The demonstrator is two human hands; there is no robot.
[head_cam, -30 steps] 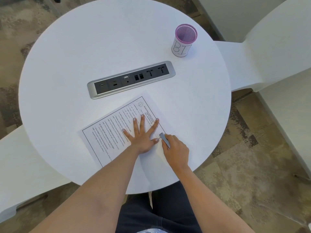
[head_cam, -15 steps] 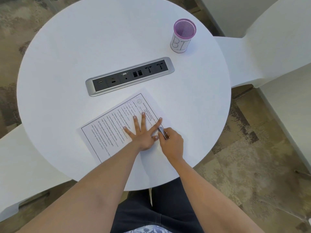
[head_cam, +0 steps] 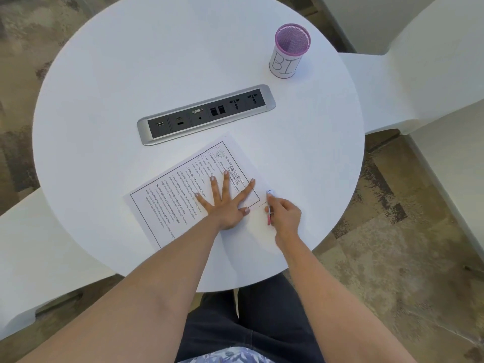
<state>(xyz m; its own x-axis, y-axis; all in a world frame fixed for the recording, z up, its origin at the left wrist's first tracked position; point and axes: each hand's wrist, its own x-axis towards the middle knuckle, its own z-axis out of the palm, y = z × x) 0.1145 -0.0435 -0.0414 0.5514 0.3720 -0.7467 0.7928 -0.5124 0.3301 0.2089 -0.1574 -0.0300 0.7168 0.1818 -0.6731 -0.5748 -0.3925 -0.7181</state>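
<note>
A printed sheet of paper lies at an angle on the near part of the round white table. My left hand presses flat on the sheet's right half, fingers spread wide. Just right of it, at the sheet's right edge, my right hand grips a slim pen-like tool. The tool's white tip points away from me, and a pink end shows below my fingers. I cannot tell whether the tip touches the paper.
A silver and black socket panel is set into the table's middle. A purple mesh cup with a white label stands at the far right. White chairs stand at the right and left. My legs are under the near edge.
My right hand has shifted a little right, away from my left thumb, and the tool now points forward at the sheet's edge. My left hand stays flat on the paper.
</note>
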